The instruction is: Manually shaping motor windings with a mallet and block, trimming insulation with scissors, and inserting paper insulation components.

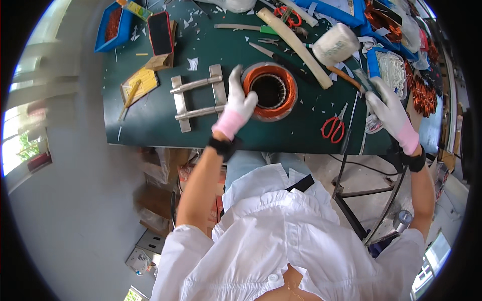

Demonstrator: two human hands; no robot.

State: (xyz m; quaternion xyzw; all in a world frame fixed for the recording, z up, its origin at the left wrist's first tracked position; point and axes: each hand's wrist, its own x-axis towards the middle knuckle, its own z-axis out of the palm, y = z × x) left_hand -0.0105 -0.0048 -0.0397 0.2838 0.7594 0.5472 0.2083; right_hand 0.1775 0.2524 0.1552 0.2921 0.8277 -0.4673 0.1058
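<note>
**Stator [289, 94]: likely heavy, stiff**

Head view: flat on green table [301, 134], left of scissors [333, 129]. Probably best lifted from outside, sparing delicate winding [275, 111]. Left hand [240, 105]: fingers parted, apparently touching stator's left edge. Right hand [389, 108]: by dark tool [364, 80], grip hard to tell. Scraps [193, 63] around; pale wall [95, 200] left.

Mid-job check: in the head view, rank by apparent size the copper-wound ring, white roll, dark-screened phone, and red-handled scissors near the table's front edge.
1. Copper-wound ring
2. White roll
3. Dark-screened phone and red-handled scissors: similar lengths, too close to rank.
</note>
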